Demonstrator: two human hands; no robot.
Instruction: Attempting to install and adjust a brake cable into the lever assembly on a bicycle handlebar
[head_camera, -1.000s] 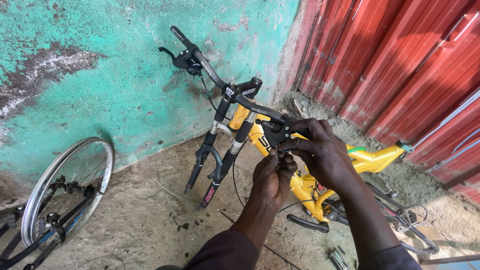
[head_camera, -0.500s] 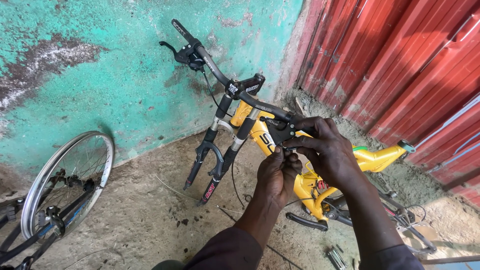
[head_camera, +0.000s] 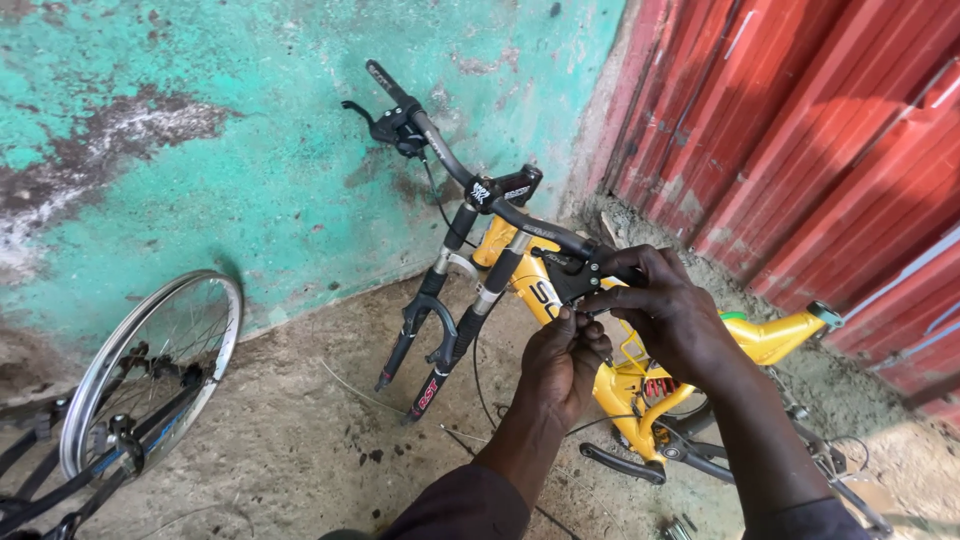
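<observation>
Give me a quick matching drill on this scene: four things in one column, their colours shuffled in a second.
Things:
1. bike frame
2. handlebar
3. wall
4. metal sheeting

Colours:
A. red
B. black
C. yellow
D. turquoise

Pairs: 1-C, 2-B, 3-D, 4-A. Both hands, left hand and right hand, work at the handlebar's near end.

Hands (head_camera: 610, 335) hide brake lever; spare wheel (head_camera: 150, 375) cut off left.

bare hands, dark sleeves pushed up
</observation>
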